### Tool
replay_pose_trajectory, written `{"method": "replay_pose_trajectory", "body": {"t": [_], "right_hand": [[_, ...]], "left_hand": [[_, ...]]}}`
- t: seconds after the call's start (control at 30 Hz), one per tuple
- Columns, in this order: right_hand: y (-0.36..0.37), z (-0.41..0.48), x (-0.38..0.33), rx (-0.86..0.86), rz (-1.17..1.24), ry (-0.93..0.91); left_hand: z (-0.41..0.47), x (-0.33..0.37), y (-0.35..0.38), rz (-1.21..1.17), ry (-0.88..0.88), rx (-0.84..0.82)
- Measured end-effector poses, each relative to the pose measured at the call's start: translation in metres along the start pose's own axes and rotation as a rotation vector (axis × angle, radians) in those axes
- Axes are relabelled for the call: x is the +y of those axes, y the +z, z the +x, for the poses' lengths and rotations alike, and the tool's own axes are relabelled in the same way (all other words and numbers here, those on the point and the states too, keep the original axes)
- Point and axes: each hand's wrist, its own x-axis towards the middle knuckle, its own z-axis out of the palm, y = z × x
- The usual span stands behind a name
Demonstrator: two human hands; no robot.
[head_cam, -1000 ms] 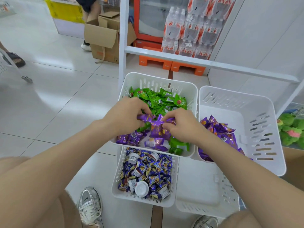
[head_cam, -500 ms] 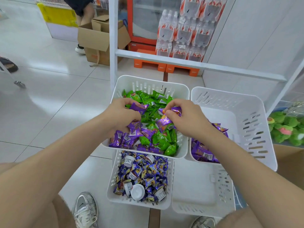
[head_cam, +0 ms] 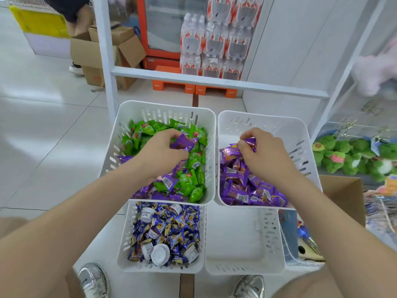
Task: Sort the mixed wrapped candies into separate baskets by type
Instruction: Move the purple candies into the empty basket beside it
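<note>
Fingers (head_cam: 173, 134), left hand (head_cam: 159, 151): pinch purple candy (head_cam: 185, 142) | long axis left-right

**Right hand crosses to the right basket with purple candies**

A second ago the right hand (head_cam: 264, 155) worked close beside the left hand (head_cam: 163, 151) over the middle of the mixed basket (head_cam: 163, 106). It is now over the right basket (head_cam: 262, 117), above the pile of purple candies (head_cam: 247, 190). Its thumb and fingers pinch purple wrappers (head_cam: 250, 143). The left hand has parted from it and moved toward the far half of the mixed basket, over the green candies (head_cam: 150, 127). There it pinches a single purple candy (head_cam: 184, 141). The two hands are now well apart, one over each basket.
</note>
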Motion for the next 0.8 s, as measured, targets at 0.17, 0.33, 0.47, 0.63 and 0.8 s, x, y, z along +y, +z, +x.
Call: {"method": "replay_pose_trajectory", "body": {"t": [0.17,0.33,0.47,0.63,0.8], "right_hand": [[-0.010,0.003,0.032,-0.107,-0.067,0.089],[-0.027,0.002,0.054,-0.165,-0.077,0.083],[-0.038,-0.001,0.064,-0.078,-0.073,0.088],[-0.028,-0.011,0.023,-0.042,0.000,-0.017],[0.009,-0.033,-0.047,-0.245,-0.034,-0.283]], "left_hand": [[-0.002,0.040,0.045,0.052,0.323,-0.030],[0.004,0.051,0.096,0.477,0.635,-0.027],[0.016,0.043,0.117,0.751,0.645,-0.119],[0.003,0.047,0.085,0.652,0.618,0.006],[-0.009,0.026,0.010,0.901,0.191,0.042]]}}
